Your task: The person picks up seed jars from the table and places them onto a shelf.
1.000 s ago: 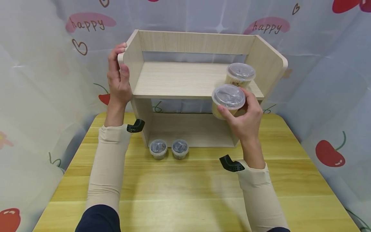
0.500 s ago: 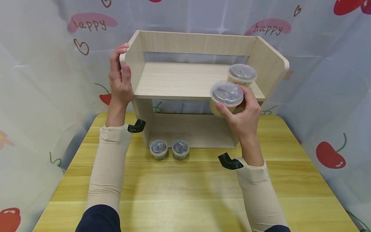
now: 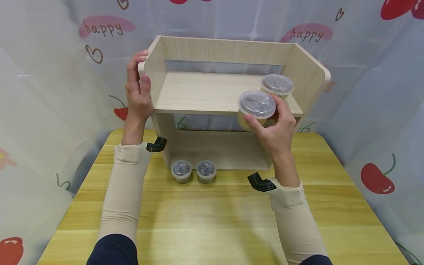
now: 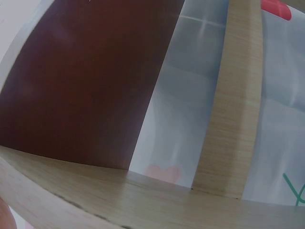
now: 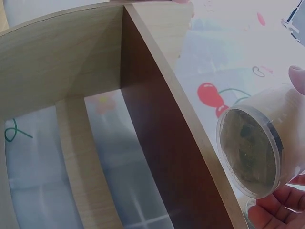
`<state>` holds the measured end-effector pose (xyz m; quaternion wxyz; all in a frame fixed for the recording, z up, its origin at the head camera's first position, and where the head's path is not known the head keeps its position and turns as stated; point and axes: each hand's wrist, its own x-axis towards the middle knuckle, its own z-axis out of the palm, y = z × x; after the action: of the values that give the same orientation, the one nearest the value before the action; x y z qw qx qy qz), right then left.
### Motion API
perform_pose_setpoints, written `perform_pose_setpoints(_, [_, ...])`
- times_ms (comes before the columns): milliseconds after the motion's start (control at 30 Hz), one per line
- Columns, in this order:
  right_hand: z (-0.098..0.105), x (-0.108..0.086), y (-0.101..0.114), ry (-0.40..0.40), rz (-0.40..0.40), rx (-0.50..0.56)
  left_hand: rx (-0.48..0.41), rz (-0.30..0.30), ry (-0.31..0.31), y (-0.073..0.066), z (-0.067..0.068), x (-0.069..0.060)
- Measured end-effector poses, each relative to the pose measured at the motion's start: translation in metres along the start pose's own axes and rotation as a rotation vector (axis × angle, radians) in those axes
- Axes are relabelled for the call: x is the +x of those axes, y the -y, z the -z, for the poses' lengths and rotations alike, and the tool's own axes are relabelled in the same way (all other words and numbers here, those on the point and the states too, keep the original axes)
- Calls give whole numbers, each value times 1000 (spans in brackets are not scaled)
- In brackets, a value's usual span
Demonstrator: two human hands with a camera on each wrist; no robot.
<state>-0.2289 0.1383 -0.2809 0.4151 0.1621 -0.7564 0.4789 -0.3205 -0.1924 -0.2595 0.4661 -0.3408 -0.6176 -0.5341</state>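
My right hand (image 3: pixel 279 129) holds a lidded plastic cup (image 3: pixel 256 105) with beige sides, its thumb on the near side and its fingers round the right. The cup hangs upright in front of the upper board's edge; the right wrist view shows its round base (image 5: pixel 250 150). A similar lidded cup (image 3: pixel 277 85) stands behind it on the upper board, at the right. With fingertips over the edge, my left hand (image 3: pixel 138 90) grips the left side panel of the pale wooden shelf (image 3: pixel 202 90). In the left wrist view the hand is almost wholly out of frame.
Two small lidded cups, the left one (image 3: pixel 181 171) and the right one (image 3: pixel 206 172), stand on the wooden table (image 3: pixel 212 221) before the shelf's lower board (image 3: pixel 218 149). A printed curtain (image 3: pixel 212 18) hangs close behind and at both sides.
My right hand has brought the held cup slightly up and to the left. The left hand keeps its place on the side panel; the cups on the table and upper board stay put.
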Motion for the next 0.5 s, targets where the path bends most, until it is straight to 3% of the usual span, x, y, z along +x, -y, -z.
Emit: perform_pose_setpoints(500, [-5,5,3,12,-6,-10,-3,-3,-5,-1,0,0])
